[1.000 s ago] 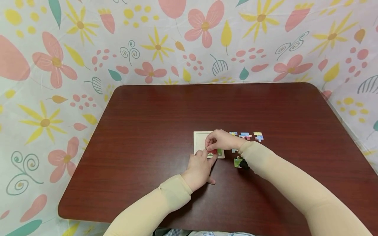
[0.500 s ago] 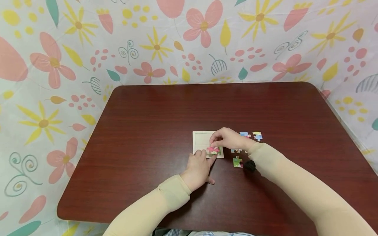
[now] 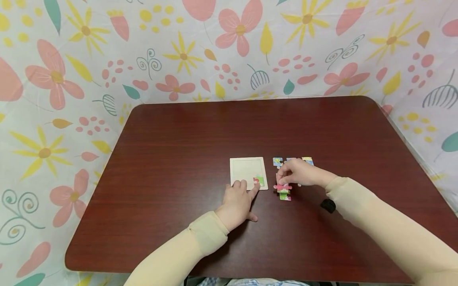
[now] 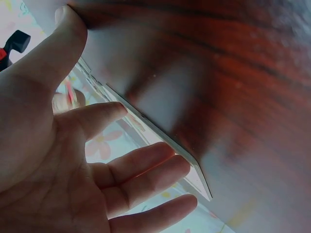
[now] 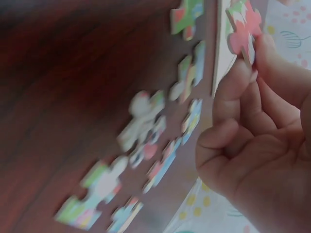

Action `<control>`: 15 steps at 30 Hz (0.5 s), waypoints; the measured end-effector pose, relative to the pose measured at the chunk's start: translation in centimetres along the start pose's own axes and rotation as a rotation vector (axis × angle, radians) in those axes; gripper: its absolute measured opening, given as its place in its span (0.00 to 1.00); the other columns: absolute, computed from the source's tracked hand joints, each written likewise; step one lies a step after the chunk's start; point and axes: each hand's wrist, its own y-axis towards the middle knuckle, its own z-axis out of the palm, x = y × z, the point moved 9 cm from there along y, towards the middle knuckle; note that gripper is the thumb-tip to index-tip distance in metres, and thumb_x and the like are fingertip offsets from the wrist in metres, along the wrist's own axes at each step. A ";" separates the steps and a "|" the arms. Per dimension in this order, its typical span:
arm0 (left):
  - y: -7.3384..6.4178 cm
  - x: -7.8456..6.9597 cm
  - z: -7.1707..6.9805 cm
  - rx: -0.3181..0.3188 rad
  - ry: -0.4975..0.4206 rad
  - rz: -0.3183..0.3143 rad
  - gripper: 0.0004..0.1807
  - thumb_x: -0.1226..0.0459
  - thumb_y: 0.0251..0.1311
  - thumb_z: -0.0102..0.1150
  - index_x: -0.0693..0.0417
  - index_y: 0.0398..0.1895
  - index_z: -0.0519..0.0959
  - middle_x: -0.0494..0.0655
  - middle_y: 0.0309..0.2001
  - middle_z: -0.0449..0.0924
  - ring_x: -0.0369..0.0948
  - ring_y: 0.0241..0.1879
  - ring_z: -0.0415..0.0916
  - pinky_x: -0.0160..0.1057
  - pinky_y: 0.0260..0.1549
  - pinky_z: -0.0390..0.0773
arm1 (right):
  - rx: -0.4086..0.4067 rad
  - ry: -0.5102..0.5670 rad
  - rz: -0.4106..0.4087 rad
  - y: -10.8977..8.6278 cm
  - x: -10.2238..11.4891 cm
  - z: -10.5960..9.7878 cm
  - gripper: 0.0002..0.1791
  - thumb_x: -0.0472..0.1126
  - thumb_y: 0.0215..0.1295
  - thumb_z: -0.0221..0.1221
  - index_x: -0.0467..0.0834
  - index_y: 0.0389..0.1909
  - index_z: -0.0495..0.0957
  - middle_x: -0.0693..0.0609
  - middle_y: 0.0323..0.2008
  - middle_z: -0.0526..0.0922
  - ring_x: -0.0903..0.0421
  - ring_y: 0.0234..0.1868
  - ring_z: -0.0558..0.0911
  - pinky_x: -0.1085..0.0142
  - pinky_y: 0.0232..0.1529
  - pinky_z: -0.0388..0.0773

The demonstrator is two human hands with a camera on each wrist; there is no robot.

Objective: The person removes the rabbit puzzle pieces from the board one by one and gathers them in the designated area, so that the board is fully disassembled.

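Note:
A pale wooden puzzle tray (image 3: pixel 241 169) lies on the table, with a green and red puzzle piece (image 3: pixel 260 180) set in its lower right corner. My left hand (image 3: pixel 234 204) rests its fingertips on the tray's near edge, fingers fairly straight and thumb spread away, as the left wrist view also shows. To the right of the tray, my right hand (image 3: pixel 302 172) pinches a pink puzzle piece (image 5: pixel 245 29) between thumb and fingers. In the head view this piece overlaps a green loose piece (image 3: pixel 285 197) lying below it.
Several loose puzzle pieces, among them a blue and yellow one (image 3: pixel 277 161), lie right of the tray, partly hidden by the right hand. The right wrist view shows them spread over the dark table (image 5: pixel 58 97). Behind the table hangs a flowered cloth (image 3: pixel 247 51).
My right hand has lifted the pink puzzle piece off the tray and carried it right, over the loose pieces. My left hand stays at the tray's near edge. The view has shifted slightly.

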 end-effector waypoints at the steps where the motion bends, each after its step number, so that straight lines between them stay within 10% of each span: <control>1: 0.0 0.0 0.0 -0.005 -0.002 0.002 0.57 0.25 0.33 0.55 0.32 0.72 0.57 0.45 0.39 0.70 0.42 0.39 0.67 0.38 0.31 0.67 | 0.018 0.008 0.007 -0.4 -0.3 0.1 0.03 0.37 0.58 0.64 0.46 0.26 0.82 0.57 0.20 0.78 0.56 0.23 0.77 0.67 0.28 0.72; 15: -0.1 0.0 -0.1 -0.025 0.006 0.007 0.57 0.24 0.32 0.55 0.32 0.71 0.57 0.45 0.38 0.70 0.42 0.38 0.67 0.38 0.30 0.66 | 0.007 -0.049 0.080 -3.9 -2.8 0.0 0.06 0.36 0.57 0.64 0.48 0.23 0.81 0.57 0.19 0.78 0.60 0.19 0.74 0.67 0.28 0.70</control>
